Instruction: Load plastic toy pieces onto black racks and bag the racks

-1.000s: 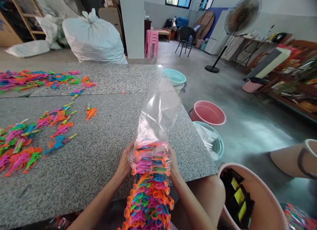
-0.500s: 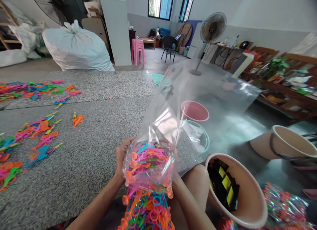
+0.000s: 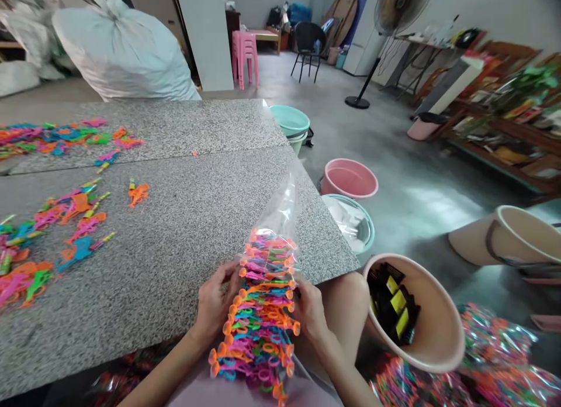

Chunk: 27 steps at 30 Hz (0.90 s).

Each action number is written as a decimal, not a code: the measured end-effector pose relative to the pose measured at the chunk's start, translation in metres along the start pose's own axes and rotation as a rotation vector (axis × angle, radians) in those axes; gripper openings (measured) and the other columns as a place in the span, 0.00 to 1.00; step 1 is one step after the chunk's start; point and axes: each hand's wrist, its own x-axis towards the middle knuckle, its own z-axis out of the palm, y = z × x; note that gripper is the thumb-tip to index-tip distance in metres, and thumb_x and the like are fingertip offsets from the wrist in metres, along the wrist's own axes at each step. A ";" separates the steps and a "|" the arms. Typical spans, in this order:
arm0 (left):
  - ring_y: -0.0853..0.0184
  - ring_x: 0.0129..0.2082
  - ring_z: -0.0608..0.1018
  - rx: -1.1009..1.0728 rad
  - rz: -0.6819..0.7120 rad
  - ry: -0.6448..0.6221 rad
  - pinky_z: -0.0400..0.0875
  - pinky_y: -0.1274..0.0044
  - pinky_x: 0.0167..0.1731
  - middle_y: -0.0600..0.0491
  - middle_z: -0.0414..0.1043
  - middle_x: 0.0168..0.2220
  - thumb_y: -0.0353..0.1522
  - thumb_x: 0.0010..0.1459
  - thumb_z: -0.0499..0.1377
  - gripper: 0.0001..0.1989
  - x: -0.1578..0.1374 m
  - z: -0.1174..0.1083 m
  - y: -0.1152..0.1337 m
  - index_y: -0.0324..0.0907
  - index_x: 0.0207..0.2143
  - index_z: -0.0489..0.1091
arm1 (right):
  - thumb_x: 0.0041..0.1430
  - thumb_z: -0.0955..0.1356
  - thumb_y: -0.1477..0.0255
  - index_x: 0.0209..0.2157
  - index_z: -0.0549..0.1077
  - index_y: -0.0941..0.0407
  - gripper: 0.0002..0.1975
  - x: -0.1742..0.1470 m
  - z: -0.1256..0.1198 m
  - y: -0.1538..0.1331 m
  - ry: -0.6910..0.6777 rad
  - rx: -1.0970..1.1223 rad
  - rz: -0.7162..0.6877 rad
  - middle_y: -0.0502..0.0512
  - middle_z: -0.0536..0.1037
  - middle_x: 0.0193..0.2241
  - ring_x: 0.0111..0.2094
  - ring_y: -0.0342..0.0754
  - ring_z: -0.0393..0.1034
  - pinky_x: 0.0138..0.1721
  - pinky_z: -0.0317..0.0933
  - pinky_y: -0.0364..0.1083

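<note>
A long stack of colourful plastic toys [image 3: 263, 319] with round orange ends lies between my hands, across my lap and the table's edge. The far part of the stack is inside a clear plastic bag [image 3: 283, 205]; the near part is uncovered. My left hand [image 3: 214, 299] is closed on the bag's left edge, its fingertips against the stack. On the other side, my right hand [image 3: 310, 306] grips the bag's right edge, with its fingertips partly hidden behind the toys. The bag's far end lies narrow and crumpled over the speckled stone table [image 3: 175, 231].
Loose toys [image 3: 76, 211] are scattered on the table's left side. A beige tub [image 3: 438, 319] with black and yellow packets stands by my right knee. Filled clear bags [image 3: 495, 348] lie on the floor. Past the table's right edge stand a pink basin [image 3: 350, 179] and a teal basin [image 3: 368, 220].
The bag, raised and billowing before, has come down and narrowed onto the table. It has slid along the stack, and my hands have moved slightly lower. The view has tilted down.
</note>
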 end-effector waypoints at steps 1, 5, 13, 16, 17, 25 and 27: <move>0.60 0.37 0.81 0.004 0.010 0.016 0.74 0.73 0.40 0.50 0.80 0.38 0.46 0.58 0.55 0.15 0.003 0.002 0.001 0.47 0.40 0.72 | 0.57 0.68 0.72 0.39 0.76 0.51 0.07 0.002 -0.001 0.001 0.045 -0.128 -0.057 0.49 0.78 0.25 0.24 0.48 0.70 0.25 0.61 0.44; 0.62 0.30 0.81 0.030 0.060 0.038 0.73 0.76 0.32 0.54 0.78 0.29 0.45 0.60 0.55 0.12 0.008 0.002 -0.002 0.47 0.35 0.66 | 0.65 0.64 0.71 0.37 0.75 0.52 0.07 0.006 -0.009 0.001 0.188 -0.377 -0.317 0.50 0.76 0.22 0.21 0.46 0.69 0.24 0.60 0.44; 0.67 0.25 0.80 0.136 0.210 -0.049 0.71 0.79 0.30 0.55 0.79 0.26 0.39 0.67 0.48 0.14 0.005 -0.008 -0.002 0.47 0.29 0.66 | 0.64 0.65 0.75 0.36 0.78 0.51 0.10 0.005 -0.029 0.007 0.068 -0.438 -0.551 0.54 0.76 0.23 0.24 0.48 0.71 0.28 0.66 0.47; 0.68 0.22 0.79 0.148 0.314 -0.162 0.70 0.81 0.26 0.56 0.77 0.24 0.39 0.67 0.50 0.14 0.007 -0.017 0.001 0.47 0.30 0.69 | 0.63 0.65 0.75 0.37 0.78 0.52 0.09 -0.002 -0.036 0.006 -0.021 -0.434 -0.627 0.55 0.78 0.25 0.26 0.49 0.74 0.30 0.70 0.48; 0.69 0.21 0.78 0.153 0.352 -0.191 0.70 0.81 0.25 0.57 0.76 0.23 0.40 0.66 0.51 0.14 0.006 -0.020 0.002 0.47 0.30 0.70 | 0.63 0.66 0.75 0.38 0.78 0.52 0.08 -0.006 -0.039 0.003 -0.053 -0.432 -0.687 0.56 0.80 0.27 0.28 0.49 0.75 0.32 0.72 0.48; 0.70 0.25 0.80 0.176 0.518 -0.115 0.72 0.82 0.29 0.55 0.78 0.28 0.37 0.69 0.51 0.12 -0.003 -0.017 0.014 0.44 0.34 0.69 | 0.64 0.64 0.78 0.47 0.72 0.58 0.11 -0.024 -0.044 -0.035 0.090 -0.575 -0.796 0.57 0.81 0.31 0.31 0.48 0.78 0.33 0.74 0.46; 0.71 0.25 0.81 0.169 0.527 -0.071 0.72 0.84 0.27 0.57 0.78 0.28 0.35 0.69 0.52 0.07 0.000 -0.011 0.020 0.44 0.39 0.67 | 0.65 0.65 0.76 0.43 0.72 0.56 0.06 -0.021 -0.041 -0.040 0.158 -0.538 -0.625 0.55 0.80 0.30 0.29 0.46 0.77 0.31 0.73 0.43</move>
